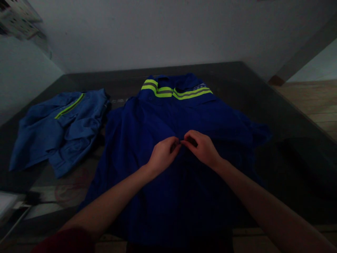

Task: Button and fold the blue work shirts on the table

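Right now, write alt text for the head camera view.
The left hand and right hand pinch the front middle of a dark blue work jacket with yellow-green reflective stripes, spread on a dark table. A lighter blue jacket lies crumpled at its left.

Count: 2 blue work jackets, one spread flat (168,119), one crumpled (60,130); 1 desk (284,116); 2 hands, left (163,154), right (201,147).

My left hand (163,153) is curled, knuckles up, fingers pinched against the thumb. My right hand (201,147) sits just right of the left hand, pinched the same way, fingertips touching it. Both bare forearms angle in towards the left hand from below.
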`<action>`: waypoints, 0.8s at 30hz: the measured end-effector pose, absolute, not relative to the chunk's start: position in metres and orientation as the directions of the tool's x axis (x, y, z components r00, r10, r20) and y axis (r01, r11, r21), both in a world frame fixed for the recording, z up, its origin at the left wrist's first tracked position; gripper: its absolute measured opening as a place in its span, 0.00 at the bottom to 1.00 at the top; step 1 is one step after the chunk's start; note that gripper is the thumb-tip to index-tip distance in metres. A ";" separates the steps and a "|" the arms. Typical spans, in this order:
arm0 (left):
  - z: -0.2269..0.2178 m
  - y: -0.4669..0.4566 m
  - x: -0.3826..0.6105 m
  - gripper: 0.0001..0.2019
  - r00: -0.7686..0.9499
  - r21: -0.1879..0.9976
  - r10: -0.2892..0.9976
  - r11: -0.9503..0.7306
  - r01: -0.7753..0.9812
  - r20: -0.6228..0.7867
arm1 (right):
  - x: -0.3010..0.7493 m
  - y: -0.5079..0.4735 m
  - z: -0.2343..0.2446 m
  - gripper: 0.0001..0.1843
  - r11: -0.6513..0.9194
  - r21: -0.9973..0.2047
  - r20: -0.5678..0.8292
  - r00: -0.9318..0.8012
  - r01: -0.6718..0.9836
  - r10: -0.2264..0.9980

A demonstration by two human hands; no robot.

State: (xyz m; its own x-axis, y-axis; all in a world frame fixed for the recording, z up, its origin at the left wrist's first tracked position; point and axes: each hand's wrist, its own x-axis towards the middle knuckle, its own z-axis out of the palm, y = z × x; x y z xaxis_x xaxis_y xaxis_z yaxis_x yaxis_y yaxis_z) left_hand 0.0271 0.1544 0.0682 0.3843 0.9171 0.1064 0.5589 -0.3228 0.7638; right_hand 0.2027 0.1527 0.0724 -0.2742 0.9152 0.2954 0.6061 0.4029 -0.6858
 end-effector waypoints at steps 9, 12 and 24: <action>0.071 0.155 0.029 0.05 0.381 0.842 0.924 -0.224 0.490 0.025 | 0.203 0.154 0.069 0.07 0.426 -0.724 0.334 -0.264 0.542 0.905; 0.070 0.156 0.028 0.05 0.385 0.809 0.923 -0.241 0.536 0.020 | 0.201 0.155 0.067 0.08 0.332 -0.824 0.273 -0.192 0.459 0.943; 0.075 0.156 0.029 0.06 0.357 0.852 0.934 -0.186 0.490 -0.001 | 0.202 0.157 0.070 0.14 0.080 -0.965 0.016 -0.252 0.248 0.968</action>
